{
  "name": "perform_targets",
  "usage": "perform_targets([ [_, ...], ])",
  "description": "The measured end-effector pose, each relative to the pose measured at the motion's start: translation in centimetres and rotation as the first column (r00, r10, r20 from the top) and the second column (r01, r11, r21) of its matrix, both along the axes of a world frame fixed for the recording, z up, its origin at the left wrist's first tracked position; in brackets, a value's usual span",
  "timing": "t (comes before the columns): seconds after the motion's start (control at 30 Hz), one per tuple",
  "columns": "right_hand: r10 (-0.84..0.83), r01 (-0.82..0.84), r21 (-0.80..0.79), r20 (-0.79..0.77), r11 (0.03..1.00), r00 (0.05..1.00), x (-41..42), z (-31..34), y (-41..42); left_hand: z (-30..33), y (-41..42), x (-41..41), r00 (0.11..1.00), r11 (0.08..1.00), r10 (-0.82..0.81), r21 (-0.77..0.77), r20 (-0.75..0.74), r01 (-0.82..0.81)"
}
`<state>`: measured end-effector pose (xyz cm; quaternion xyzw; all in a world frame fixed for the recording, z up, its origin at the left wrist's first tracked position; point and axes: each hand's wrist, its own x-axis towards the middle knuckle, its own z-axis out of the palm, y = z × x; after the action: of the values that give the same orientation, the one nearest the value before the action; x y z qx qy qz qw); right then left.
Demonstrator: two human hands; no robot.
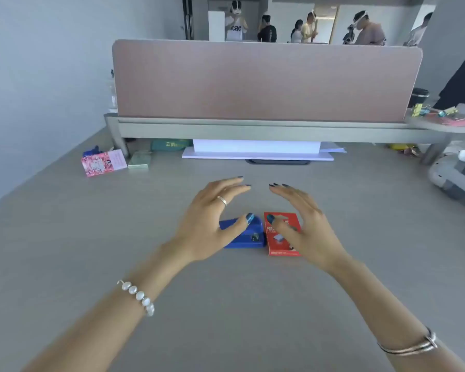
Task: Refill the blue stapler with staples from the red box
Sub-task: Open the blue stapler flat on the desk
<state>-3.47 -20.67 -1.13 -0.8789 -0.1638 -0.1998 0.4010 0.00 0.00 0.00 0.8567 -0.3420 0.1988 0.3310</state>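
I see a wide grey worktop (253,304), matte and smooth, running from my arms up to a pale pink fabric-faced divider (266,79) with rounded top corners, standing on a grey metal rail. Beyond the divider several people stand in an open office area. A plain light wall closes off the side past my left hand.

Under the rail, ahead of both hands, lies a flat white stack of paper (257,151). Farther out beyond my left hand, near the worktop's far left edge, sit a pink patterned box (102,162) and a small pale green pack (139,160). Past my right hand, at the worktop's right edge, a grey and white chair (454,173) shows in part.

My left hand (212,224) is open, fingers spread and curved, raised over the blue stapler (246,234); its thumb overlaps the stapler's top in this view, though I cannot tell whether it touches. My right hand (304,226) is likewise open and empty, hovering over the red box (279,237), its thumb across the box's printed face. The stapler, smooth plastic with a rounded back, lies just beside the flat card box, the two nearly touching. Bare worktop surrounds them on all sides.
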Motion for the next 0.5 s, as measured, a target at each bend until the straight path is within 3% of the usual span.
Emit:
perform_targets([
  [0.2,-0.047,0.043,-0.027,-0.202,0.999,0.978,-0.9,-2.6,-0.5,-3.3,-1.0,-1.0,0.993,0.992,0.084,0.104,-0.084,-0.075],
  [0.33,-0.076,0.062,-0.067,-0.225,0.996,0.971,0.9,-3.7,-0.2,-3.3,-1.8,0.5,0.990,0.986,0.128,0.116,-0.063,-0.120],
  [0.5,-0.086,0.040,-0.186,-0.249,0.982,0.965,2.1,-4.2,0.7,-3.1,-2.8,1.7,0.975,0.987,0.087,0.148,-0.203,-0.057],
])
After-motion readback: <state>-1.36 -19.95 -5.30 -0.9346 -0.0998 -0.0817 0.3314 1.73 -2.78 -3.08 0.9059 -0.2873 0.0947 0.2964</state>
